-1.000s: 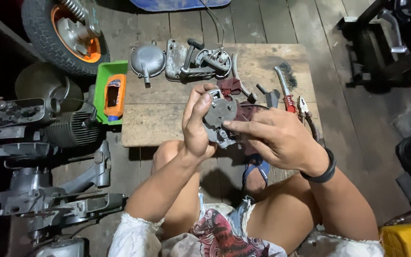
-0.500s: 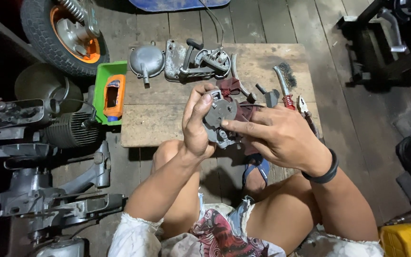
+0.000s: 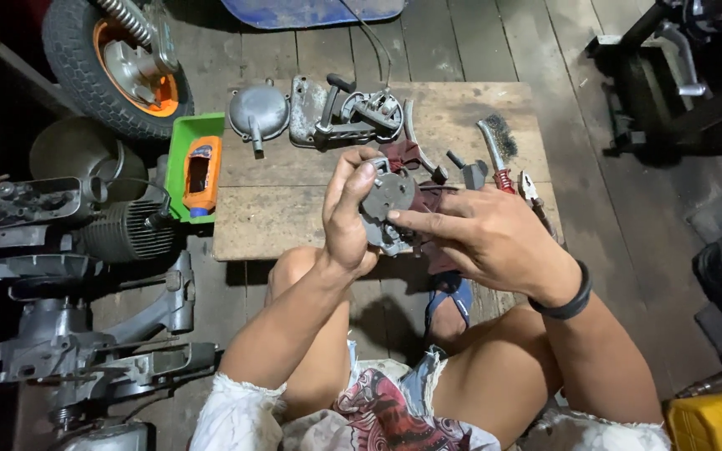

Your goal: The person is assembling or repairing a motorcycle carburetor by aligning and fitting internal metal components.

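Observation:
My left hand (image 3: 347,215) grips a round grey metal engine part (image 3: 388,199) from its left side, holding it above the near edge of a low wooden board (image 3: 294,209). My right hand (image 3: 485,238) holds a dark red rag (image 3: 428,200) and presses its index finger against the part's face. A black band circles my right wrist. The underside of the part is hidden by my fingers.
On the board lie a grey round cover (image 3: 259,113), an engine casing with lever (image 3: 346,113), a wire brush (image 3: 495,142) and pliers (image 3: 532,194). A green tray (image 3: 179,142) with an orange bottle (image 3: 202,174) sits left. A wheel (image 3: 119,63) and engine parts (image 3: 60,276) crowd the left floor.
Both hands stay on the part; my right fingers have shifted slightly across its face with the rag. Nothing else moved.

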